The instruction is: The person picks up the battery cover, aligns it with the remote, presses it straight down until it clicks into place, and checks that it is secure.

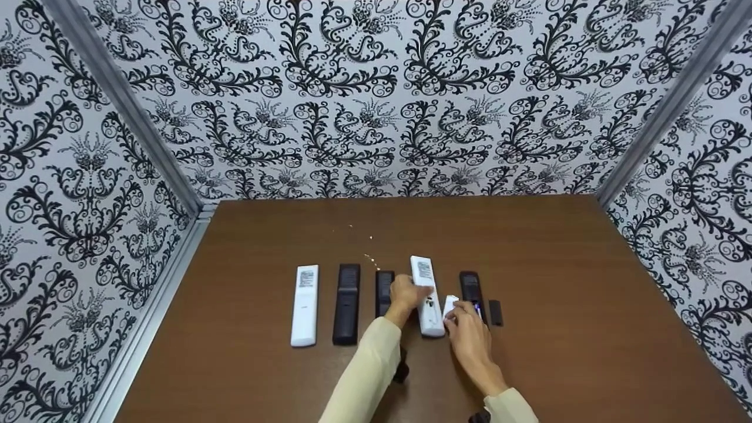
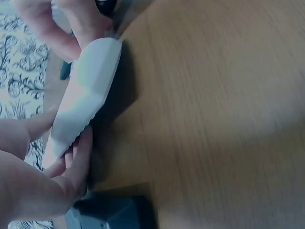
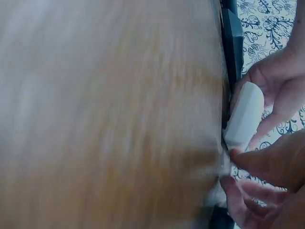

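L hand grips a white remote control by its sides, thumb on one edge, fingers on the other. Remote is back side up, label at far end, right of the table's centre line. Its batt. compartment is uncovered; small dark & gold bits show inside, too small to tell if batteries or contacts. R hand pinches a white batt. cover just right of that remote, btwn it & a black remote on the R side. That one is partly hidden by R hand; bluish glint midway down, can't tell what's in there. Small black cover lies flat just right of it. To the left, L to R: another white remote, a ribbed-back black remote, then a third black one, partly behind L hand.
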### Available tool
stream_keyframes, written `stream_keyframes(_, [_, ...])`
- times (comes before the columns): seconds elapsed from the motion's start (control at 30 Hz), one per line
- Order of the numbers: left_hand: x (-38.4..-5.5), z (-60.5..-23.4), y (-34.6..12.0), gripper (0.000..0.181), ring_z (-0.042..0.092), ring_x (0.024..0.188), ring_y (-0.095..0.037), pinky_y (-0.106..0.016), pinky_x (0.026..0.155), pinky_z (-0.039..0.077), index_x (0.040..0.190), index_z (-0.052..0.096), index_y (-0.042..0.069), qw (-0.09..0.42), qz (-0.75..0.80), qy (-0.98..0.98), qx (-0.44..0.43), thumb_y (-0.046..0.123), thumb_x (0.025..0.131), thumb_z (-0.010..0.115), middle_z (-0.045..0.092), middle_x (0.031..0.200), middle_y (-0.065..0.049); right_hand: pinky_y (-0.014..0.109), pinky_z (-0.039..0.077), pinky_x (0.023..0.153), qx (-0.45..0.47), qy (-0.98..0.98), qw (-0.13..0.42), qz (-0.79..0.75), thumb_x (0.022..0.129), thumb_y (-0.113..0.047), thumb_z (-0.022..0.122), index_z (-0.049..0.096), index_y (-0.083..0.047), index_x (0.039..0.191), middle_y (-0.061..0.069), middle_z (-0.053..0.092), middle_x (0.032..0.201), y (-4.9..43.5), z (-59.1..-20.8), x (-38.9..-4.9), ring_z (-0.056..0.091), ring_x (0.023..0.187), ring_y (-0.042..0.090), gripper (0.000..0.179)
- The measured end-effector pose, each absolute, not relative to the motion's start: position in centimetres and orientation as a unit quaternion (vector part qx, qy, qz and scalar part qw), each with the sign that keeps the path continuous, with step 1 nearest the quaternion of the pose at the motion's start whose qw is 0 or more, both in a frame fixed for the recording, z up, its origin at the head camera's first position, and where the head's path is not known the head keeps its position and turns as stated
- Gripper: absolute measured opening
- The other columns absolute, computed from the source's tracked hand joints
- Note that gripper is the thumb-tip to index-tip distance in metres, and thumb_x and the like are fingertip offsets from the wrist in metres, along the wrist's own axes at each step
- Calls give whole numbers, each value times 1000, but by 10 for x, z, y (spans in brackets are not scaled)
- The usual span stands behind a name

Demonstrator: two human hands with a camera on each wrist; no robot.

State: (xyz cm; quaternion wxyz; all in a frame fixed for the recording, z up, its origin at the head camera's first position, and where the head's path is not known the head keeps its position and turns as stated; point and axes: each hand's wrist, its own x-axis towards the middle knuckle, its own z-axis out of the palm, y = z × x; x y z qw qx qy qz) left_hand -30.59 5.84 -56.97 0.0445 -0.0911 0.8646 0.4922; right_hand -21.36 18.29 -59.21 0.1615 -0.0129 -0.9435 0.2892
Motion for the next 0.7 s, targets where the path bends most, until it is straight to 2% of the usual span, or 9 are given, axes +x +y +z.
stream_keyframes(0.1, [-307,-570,51,27,68,76,-20,-30,70,56,95,76,-4,58,547,828,-104,12,75,83,75,84,-14,46,56,78,7,-930,180,320,80,2,78,72,-4,80,15,73,110,184,-590,-215,70,94,34,8])
stream_keyframes(0.17, [-308,-572,46,32,68,76,-19,-30,68,58,105,73,-6,78,586,798,-112,10,79,81,74,88,-15,42,56,78,17,-921,183,343,79,4,78,73,-3,80,17,74,104,185,-588,-216,71,89,32,8])
stream_keyframes(0.23, [-308,-575,41,35,70,76,-20,-31,66,59,112,70,-7,99,618,771,-114,7,81,79,74,92,-17,38,57,75,19,-916,178,358,78,4,78,73,-2,81,17,75,101,185,-585,-217,71,83,29,9])
stream_keyframes(0.4, [-311,-583,32,42,72,83,-21,-33,73,61,122,65,-8,137,660,734,-87,8,85,76,74,98,-19,32,58,70,16,-913,146,381,75,5,81,74,-1,86,15,74,93,187,-581,-216,71,78,24,14])
stream_keyframes(0.53, [-312,-589,29,40,73,84,-20,-32,73,61,121,66,-9,127,671,729,-47,9,86,75,75,96,-18,30,56,68,12,-915,133,381,74,7,82,73,0,88,13,72,88,188,-578,-216,69,77,23,18])
stream_keyframes(0.7, [-307,-585,32,43,69,91,-16,-31,81,59,126,64,-8,105,645,756,-39,10,88,75,74,110,-20,35,55,68,-3,-922,143,360,81,3,78,73,-3,92,12,74,86,189,-568,-217,68,76,22,13])
